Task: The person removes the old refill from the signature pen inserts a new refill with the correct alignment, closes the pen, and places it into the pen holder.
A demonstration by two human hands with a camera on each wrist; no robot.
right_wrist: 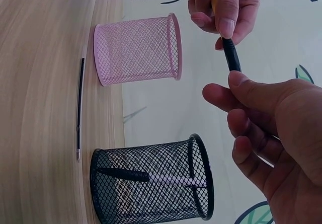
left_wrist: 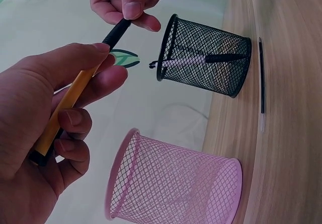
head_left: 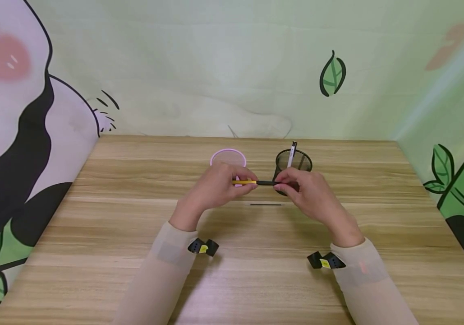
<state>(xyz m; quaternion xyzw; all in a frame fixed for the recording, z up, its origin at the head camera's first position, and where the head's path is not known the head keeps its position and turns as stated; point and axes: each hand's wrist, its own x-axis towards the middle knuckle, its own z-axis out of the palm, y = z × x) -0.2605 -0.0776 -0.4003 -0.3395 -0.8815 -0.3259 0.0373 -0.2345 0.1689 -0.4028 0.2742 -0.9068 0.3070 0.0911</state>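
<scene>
My left hand (head_left: 214, 187) pinches the yellow barrel of a pen (left_wrist: 76, 89) between thumb and fingers, its black rear end lying by the curled fingers. From the other side, my right hand (head_left: 314, 194) pinches the black grip end (right_wrist: 231, 55) with thumb and forefinger. The pen is held level above the table, bridging both hands. Below it, a thin dark pen refill (head_left: 265, 204) with a clear end lies on the wood, seen also in the left wrist view. The pen's tip is hidden by the right fingers.
Behind the left hand stands a pink mesh pen holder (left_wrist: 173, 178). A black mesh pen holder (right_wrist: 121, 191) stands behind the right hand, with a white and black pen (head_left: 291, 155) leaning inside. The wooden table (head_left: 256, 280) ends at a printed backdrop (head_left: 215, 67).
</scene>
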